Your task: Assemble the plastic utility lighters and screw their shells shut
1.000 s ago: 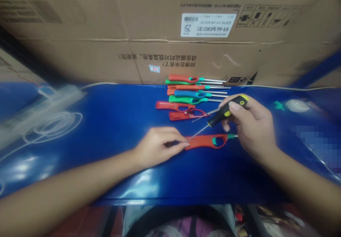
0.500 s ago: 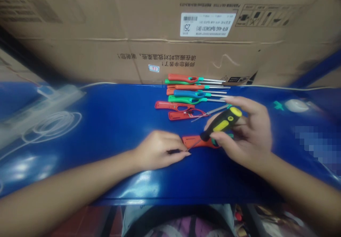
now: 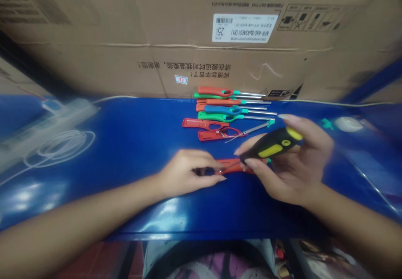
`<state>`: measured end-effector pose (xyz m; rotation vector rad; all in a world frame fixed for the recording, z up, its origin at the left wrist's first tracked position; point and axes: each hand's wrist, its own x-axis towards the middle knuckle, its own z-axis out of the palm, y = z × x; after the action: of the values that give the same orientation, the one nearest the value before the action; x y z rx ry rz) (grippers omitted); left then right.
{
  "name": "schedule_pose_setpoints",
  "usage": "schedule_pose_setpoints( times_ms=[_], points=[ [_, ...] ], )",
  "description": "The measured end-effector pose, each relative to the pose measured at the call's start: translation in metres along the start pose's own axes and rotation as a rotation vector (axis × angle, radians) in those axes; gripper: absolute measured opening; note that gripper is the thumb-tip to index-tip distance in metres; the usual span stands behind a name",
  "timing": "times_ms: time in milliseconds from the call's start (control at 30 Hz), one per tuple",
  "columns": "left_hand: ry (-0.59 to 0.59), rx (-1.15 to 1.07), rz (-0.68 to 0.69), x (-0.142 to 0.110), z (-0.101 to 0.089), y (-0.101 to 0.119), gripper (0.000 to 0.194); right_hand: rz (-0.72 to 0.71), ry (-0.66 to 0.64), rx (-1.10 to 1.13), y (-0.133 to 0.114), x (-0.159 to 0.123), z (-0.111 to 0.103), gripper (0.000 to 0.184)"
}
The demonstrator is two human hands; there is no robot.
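My right hand (image 3: pixel 292 162) is wrapped round a black and yellow screwdriver (image 3: pixel 271 145), whose thin shaft slants down-left onto an orange long-nosed lighter (image 3: pixel 232 166) lying on the blue table (image 3: pixel 138 145). My left hand (image 3: pixel 188 176) rests fingers-closed on the lighter's left end, pinning it to the table. Behind them lie a stack of finished lighters (image 3: pixel 229 103) in orange, green and blue, and two opened red lighter shells (image 3: pixel 210 130) with bare inner parts showing.
A large cardboard box (image 3: pixel 201 36) walls off the back of the table. A white power strip with coiled cable (image 3: pixel 53 132) sits at the left. A white round object (image 3: pixel 347 124) and a small green piece (image 3: pixel 327 123) lie at the right.
My right hand has tilted the screwdriver flatter and moved it right and down, bringing its tip to the lighter's left part. The left hand has stayed on the lighter.
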<state>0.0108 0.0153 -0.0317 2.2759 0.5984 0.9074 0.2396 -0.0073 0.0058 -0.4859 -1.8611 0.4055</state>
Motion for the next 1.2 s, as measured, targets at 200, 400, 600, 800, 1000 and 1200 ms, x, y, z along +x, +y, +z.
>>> schedule_pose_setpoints(
  times_ms=[200,400,600,800,1000,1200],
  points=[
    [0.092,0.095,-0.003,0.002,0.0,-0.004,0.033,0.043,0.068,-0.033,0.006,-0.003,0.001,0.077],
    [-0.033,0.12,-0.017,0.002,0.002,-0.009,0.051,0.058,0.017,-0.024,0.01,-0.006,0.003,0.079],
    [-0.119,0.108,-0.007,0.001,0.002,-0.01,0.037,0.044,-0.045,-0.042,0.015,-0.013,0.002,0.083],
    [-0.119,0.095,0.001,0.003,0.002,-0.009,0.031,0.07,-0.189,-0.05,0.011,-0.013,-0.003,0.088],
    [-0.137,0.128,0.046,0.005,0.007,-0.007,0.033,-0.009,0.056,-0.36,0.01,-0.007,0.001,0.072],
    [-0.172,0.171,0.01,0.006,0.012,-0.008,0.036,0.214,-0.151,-0.194,-0.002,0.01,-0.008,0.048]
  ],
)
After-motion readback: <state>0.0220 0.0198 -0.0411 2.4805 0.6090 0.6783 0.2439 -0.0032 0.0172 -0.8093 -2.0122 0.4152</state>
